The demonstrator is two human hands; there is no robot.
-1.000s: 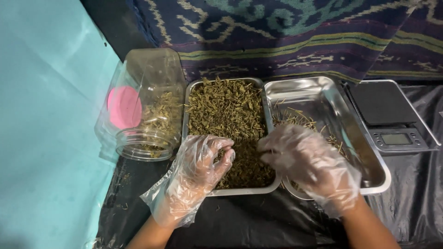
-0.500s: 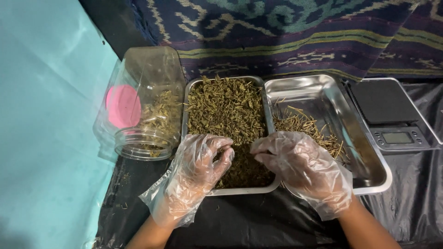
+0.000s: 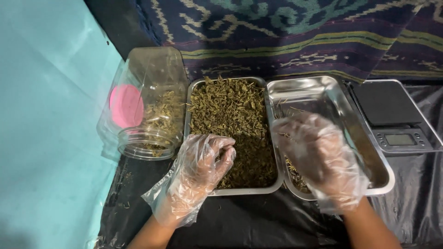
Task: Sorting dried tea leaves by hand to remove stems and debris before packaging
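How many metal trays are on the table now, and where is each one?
2. The left tray, full of dried herb, lies beside the jar. The right tray, nearly empty, lies next to the scale, partly under the right hand.

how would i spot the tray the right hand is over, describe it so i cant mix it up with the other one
Start at the patterned woven cloth across the back, then drop to the two steel trays side by side on the black sheet. The right tray, under the gloved right hand and next to the digital scale, is mostly bare shiny metal with a few dried stalks, whereas the left tray is heaped with dried herb.
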